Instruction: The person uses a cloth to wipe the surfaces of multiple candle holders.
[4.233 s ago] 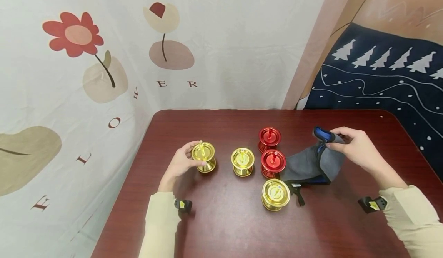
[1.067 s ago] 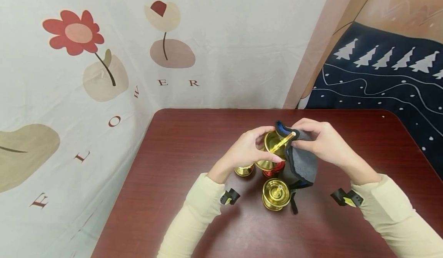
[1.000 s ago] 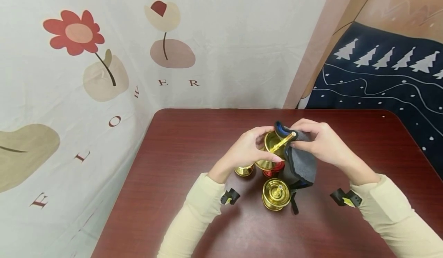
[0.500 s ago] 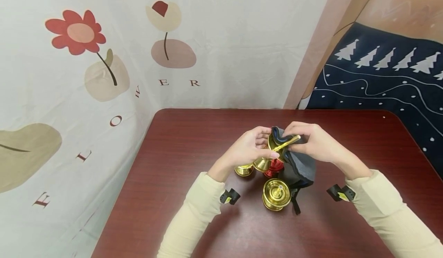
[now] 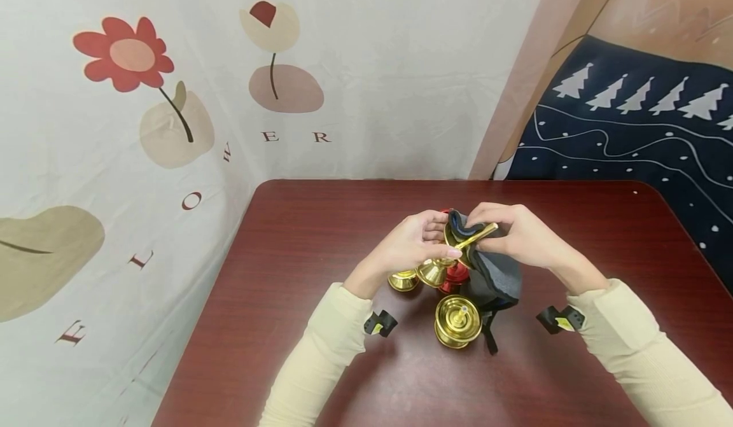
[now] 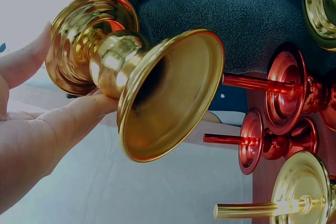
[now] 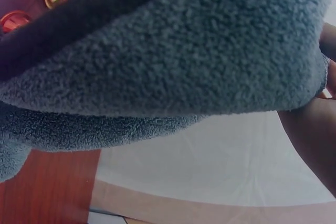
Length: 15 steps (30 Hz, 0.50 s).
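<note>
My left hand holds a gold candlestick up off the table, tilted so its hollow base shows in the left wrist view. The thumb and fingers are on its dish side. A gold spike sticks out of that dish toward the right. My right hand grips a grey fleecy cloth with dark edging and a blue inner side. The cloth's folded edge lies against the dish around the spike. In the right wrist view the cloth covers most of the scene, and the right fingertips are partly hidden.
Below the hands stand a gold candlestick on the left, a red candlestick, and another gold candlestick in front. A second red candlestick is mostly hidden in the head view. A black strap trails from the cloth onto the dark red table.
The gold candlestick was upright at the table's left; the left hand has since lifted it rightward and tilted it. The right hand brought the cloth leftward, and lately shifted it slightly further onto the dish.
</note>
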Motion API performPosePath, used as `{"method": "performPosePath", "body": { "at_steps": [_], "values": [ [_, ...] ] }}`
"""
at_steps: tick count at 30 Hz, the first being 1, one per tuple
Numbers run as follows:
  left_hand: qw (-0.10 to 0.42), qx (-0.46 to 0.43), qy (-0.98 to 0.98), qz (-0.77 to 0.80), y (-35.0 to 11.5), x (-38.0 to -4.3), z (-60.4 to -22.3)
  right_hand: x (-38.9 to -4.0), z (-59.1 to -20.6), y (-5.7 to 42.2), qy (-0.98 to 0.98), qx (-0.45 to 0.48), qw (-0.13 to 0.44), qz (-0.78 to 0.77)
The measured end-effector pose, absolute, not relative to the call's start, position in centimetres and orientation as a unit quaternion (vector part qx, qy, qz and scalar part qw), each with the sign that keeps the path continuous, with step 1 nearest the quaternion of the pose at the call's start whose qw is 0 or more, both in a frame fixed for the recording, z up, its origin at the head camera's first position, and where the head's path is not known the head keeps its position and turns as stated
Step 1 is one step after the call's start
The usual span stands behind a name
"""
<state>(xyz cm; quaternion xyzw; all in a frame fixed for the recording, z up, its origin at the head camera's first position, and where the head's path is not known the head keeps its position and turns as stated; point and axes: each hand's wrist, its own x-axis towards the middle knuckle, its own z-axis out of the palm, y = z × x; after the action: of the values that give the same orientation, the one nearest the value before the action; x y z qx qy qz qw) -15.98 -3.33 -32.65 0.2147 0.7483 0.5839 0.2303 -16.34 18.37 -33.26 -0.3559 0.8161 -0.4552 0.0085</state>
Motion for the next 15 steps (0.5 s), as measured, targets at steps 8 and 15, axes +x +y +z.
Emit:
{"method": "performPosePath", "body": {
  "at_steps": [8,15],
  "values": [
    [0.234,0.222,0.748,0.58,-3.5,-15.9,-32.6,-16.4,-32.5,19.4,0.794,-0.36,0.018,-0.49],
    [0.213,0.238,0.754,0.574,-3.7,-16.1,-32.8,-16.1,-31.2,20.7,0.78,-0.325,0.01,-0.534]
  ]
}}
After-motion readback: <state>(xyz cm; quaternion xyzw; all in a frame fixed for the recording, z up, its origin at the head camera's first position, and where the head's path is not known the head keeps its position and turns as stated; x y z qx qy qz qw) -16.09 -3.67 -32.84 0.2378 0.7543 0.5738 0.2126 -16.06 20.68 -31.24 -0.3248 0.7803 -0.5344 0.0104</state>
